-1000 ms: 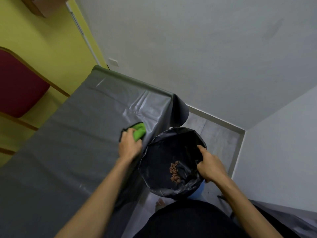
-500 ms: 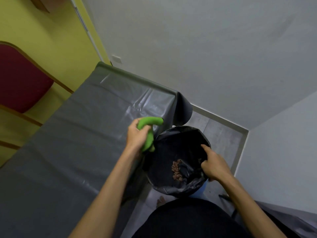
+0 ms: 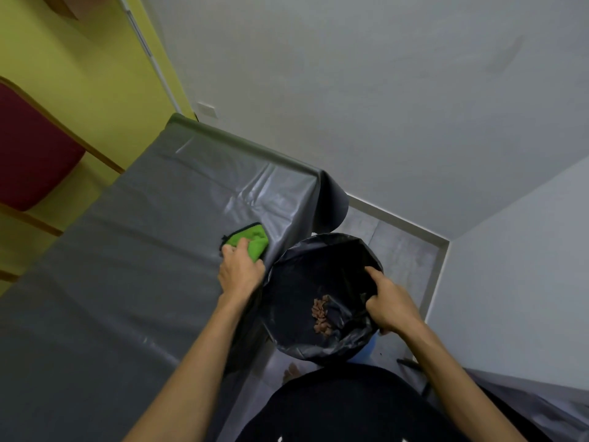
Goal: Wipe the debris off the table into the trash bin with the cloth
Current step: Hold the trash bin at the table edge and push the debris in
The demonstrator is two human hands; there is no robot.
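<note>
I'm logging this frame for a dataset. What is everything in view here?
table: one, grey cover, left and centre
cloth: one, green, on the table near its edge
trash bin: one, black liner, beside the table's edge
debris: one small pile, brown, inside the trash bin
chair: one, red cushion, far left
left hand: one, holds the cloth
right hand: one, grips the trash bin's rim

The table [image 3: 95, 298], under a creased grey sheet [image 3: 178, 193], carries a green cloth [image 3: 253, 241] at its edge just beside the trash bin [image 3: 306, 253], which seems to stand on the pale floor [image 3: 404, 260].
</note>
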